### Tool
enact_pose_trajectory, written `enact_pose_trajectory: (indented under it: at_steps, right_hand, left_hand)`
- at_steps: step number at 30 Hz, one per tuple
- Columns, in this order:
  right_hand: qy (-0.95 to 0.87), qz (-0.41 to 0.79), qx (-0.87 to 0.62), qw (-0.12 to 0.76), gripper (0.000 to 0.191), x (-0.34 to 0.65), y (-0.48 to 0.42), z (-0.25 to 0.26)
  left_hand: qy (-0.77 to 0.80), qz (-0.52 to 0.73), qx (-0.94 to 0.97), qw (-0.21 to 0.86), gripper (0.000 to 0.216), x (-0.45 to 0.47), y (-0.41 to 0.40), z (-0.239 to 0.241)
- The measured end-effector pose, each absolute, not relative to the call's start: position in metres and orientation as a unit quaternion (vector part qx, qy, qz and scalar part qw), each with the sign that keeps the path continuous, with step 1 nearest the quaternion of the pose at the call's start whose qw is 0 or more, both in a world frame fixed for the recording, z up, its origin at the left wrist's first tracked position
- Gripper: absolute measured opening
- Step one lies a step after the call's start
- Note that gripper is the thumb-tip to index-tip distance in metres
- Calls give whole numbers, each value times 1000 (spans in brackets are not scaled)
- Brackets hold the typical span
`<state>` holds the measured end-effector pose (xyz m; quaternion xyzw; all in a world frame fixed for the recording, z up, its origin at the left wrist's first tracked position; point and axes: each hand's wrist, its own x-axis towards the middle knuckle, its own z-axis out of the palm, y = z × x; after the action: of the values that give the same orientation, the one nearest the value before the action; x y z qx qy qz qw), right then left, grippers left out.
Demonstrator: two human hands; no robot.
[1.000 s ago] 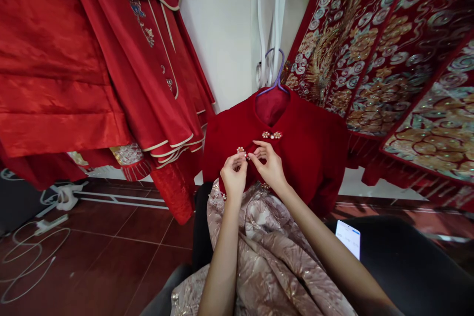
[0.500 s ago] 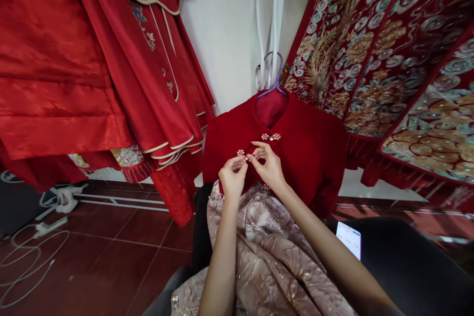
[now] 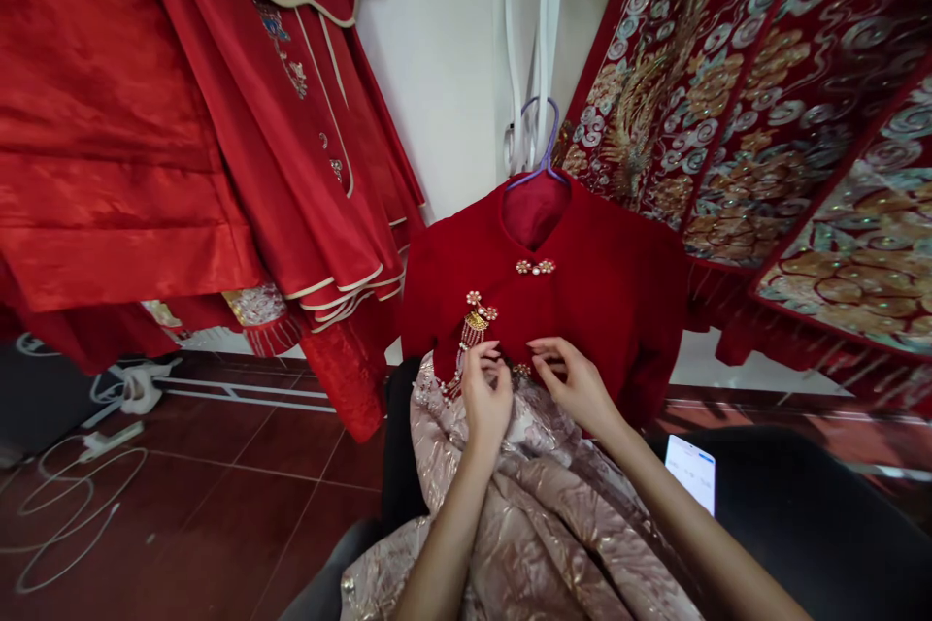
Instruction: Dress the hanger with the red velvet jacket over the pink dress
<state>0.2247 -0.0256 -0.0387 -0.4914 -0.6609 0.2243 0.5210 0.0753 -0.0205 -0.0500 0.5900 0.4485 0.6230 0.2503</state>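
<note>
A dark red jacket (image 3: 604,301) hangs in front of me on a purple hanger (image 3: 548,160). Near its collar sits a jewelled flower clasp (image 3: 535,267). Lower on the left side, a second flower clasp (image 3: 482,307) carries a gold tassel ornament (image 3: 475,322) with beaded strands. My left hand (image 3: 487,398) is just below and right of that ornament, its fingers loosely curved and apart, holding nothing I can see. My right hand (image 3: 579,386) is over the jacket's lower front, thumb and fingers apart, beside a lower clasp (image 3: 521,370) partly between the hands.
Shiny patterned pinkish fabric (image 3: 539,505) covers my lap. Red garments (image 3: 291,116) hang at left, and embroidered panels (image 3: 764,116) at right. A phone (image 3: 690,473) lies on a black seat (image 3: 801,514). White cables (image 3: 80,495) loop over the tiled floor (image 3: 240,514).
Both hands have left the left-side flower clasp and moved down, the right hand also rightwards. Their pinching fingers have parted. The gold tassel ornament now shows below that clasp.
</note>
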Motion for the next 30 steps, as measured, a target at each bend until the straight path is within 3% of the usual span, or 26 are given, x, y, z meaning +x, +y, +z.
enact_pose_trajectory:
  at_steps: [7,17,25,30]
  right_hand:
    - [-617,339,-480,523,29,229,-21,-61]
    - [-672,232,-493,502,22,212,-35,-52]
    - [-677,164,-507,508,24,204,-31,-66]
    - [-658,141,-535,511,18,204,-26,-71]
  left_hand:
    - [460,597,597,275,46,85,-30,-57]
    - [576,581,547,177,65,72,-24,-71]
    - [497,652,515,250,36,66,-17,-80]
    - [481,657,515,266,32,65,-16,-80]
